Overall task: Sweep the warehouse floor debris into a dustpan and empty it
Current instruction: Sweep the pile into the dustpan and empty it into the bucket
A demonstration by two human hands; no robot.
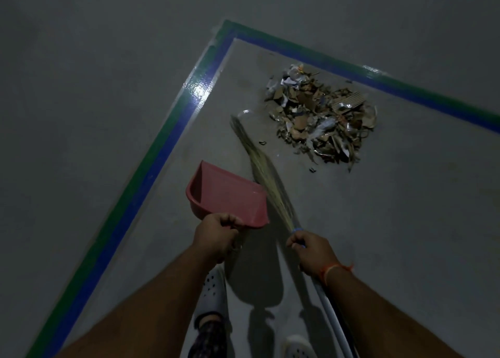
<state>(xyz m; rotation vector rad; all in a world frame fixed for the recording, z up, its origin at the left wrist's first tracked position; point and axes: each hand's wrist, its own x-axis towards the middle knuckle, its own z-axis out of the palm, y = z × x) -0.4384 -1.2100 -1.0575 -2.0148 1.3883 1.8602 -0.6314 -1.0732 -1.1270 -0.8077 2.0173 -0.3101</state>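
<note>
Head view, looking down at a dim grey warehouse floor (81, 114), read from left to right. Furthest left, a painted green and blue floor line (151, 168) runs diagonally up to a corner, then turns and slants away to the right, boxing in the work area. Next comes the left hand (216, 237), its fingers (230, 221) curled tight around the handle of a pink plastic dustpan (230, 192). The pan juts forward beyond those fingers, appears to be held above the floor rather than resting on it, and looks empty inside. Below the left forearm a white perforated clog (213, 290) shows. Just right of the dustpan, the right hand (311, 252) is closed around the grip of a grass broom (266, 173), with an orange thread bracelet (331, 272) at the wrist. The straw bristles reach up and left past the fingers, almost brushing the pan's right edge, and the tip lies near a clear scrap on the floor. Further right and well ahead of both hands sits the debris pile (322, 119): torn cardboard, paper, dry leaves and shiny wrapper bits, gathered into one heap with a few dark stray crumbs nearer the broom. By the look of it, gathering is done. Still left: setting the pan down beside the heap, sweeping the debris in, and emptying it.
</note>
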